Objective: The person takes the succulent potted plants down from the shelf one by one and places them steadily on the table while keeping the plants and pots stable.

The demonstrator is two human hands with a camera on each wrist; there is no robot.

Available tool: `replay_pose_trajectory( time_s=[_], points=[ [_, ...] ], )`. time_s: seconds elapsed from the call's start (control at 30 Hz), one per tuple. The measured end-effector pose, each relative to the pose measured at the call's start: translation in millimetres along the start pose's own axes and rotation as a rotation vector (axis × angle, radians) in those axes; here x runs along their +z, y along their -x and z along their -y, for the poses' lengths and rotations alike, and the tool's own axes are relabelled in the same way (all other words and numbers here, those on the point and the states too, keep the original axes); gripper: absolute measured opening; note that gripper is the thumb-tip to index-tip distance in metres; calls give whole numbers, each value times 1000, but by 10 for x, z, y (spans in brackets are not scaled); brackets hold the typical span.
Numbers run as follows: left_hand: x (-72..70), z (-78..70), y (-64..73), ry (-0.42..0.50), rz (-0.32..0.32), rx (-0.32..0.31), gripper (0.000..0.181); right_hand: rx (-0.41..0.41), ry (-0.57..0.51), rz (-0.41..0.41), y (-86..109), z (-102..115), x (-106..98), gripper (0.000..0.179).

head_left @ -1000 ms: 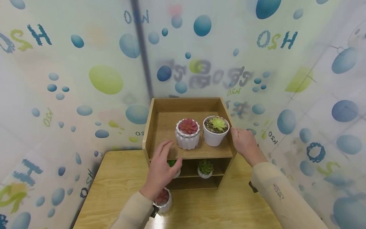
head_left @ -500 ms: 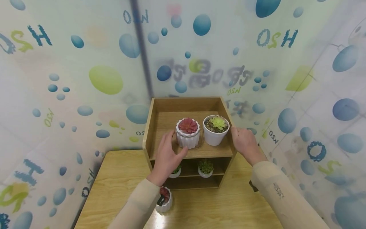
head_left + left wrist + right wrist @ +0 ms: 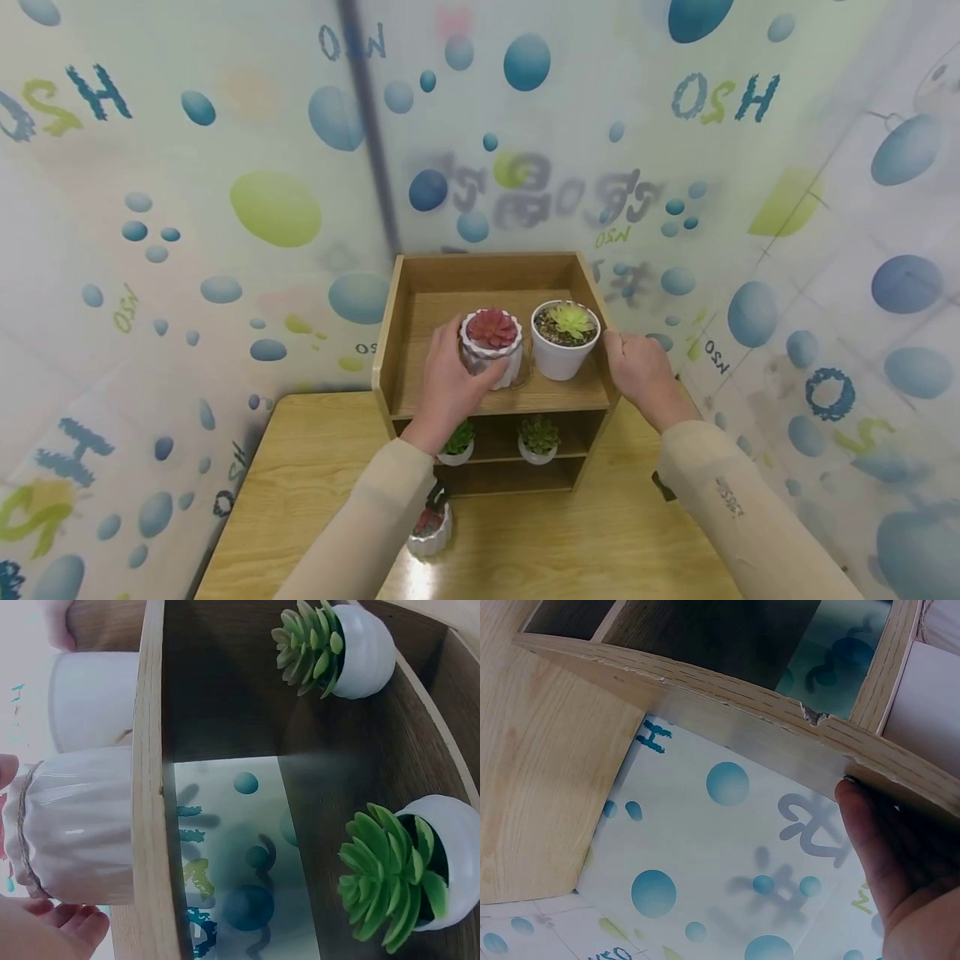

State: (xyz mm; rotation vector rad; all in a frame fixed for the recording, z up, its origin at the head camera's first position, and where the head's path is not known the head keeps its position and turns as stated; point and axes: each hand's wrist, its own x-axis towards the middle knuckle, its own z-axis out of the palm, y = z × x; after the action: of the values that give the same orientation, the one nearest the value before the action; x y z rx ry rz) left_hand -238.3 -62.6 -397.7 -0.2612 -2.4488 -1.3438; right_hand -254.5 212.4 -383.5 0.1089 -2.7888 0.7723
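On the top tier of a small wooden shelf (image 3: 427, 400) stands a white ribbed pot with a red succulent (image 3: 492, 330), a cord tied round its neck. My left hand (image 3: 454, 382) holds this pot, thumb at the front and fingers on its left side; the left wrist view shows the ribbed pot wall (image 3: 82, 825) between them. Just right of it is a smooth white pot with a light green succulent (image 3: 558, 362). My right hand (image 3: 643, 373) grips the shelf's right side panel; in the right wrist view a finger (image 3: 862, 840) lies against the panel's outer face.
Two small white pots with green succulents (image 3: 539, 437) (image 3: 394, 877) stand on the tier below. Another ribbed pot with a red succulent (image 3: 431, 533) stands on the wooden table (image 3: 300, 483), partly behind my left sleeve. Patterned walls (image 3: 285, 150) enclose the table.
My left hand has moved right and up from beside the shelf's front edge to the ribbed pot and closed round it. My right hand has stayed on the side panel.
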Motion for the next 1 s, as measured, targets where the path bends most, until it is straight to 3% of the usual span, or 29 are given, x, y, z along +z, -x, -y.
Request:
replay_pose_trajectory(
  time_s=[0.43, 0.63, 1.0],
  points=[
    [83, 36, -145, 100, 26, -67, 95, 2, -9, 8, 16, 24, -17, 55],
    [127, 39, -169, 90, 4, -65, 79, 9, 7, 4, 27, 10, -31, 55],
    [72, 109, -132, 86, -16, -39, 73, 11, 0, 1, 27, 41, -20, 57]
  ],
)
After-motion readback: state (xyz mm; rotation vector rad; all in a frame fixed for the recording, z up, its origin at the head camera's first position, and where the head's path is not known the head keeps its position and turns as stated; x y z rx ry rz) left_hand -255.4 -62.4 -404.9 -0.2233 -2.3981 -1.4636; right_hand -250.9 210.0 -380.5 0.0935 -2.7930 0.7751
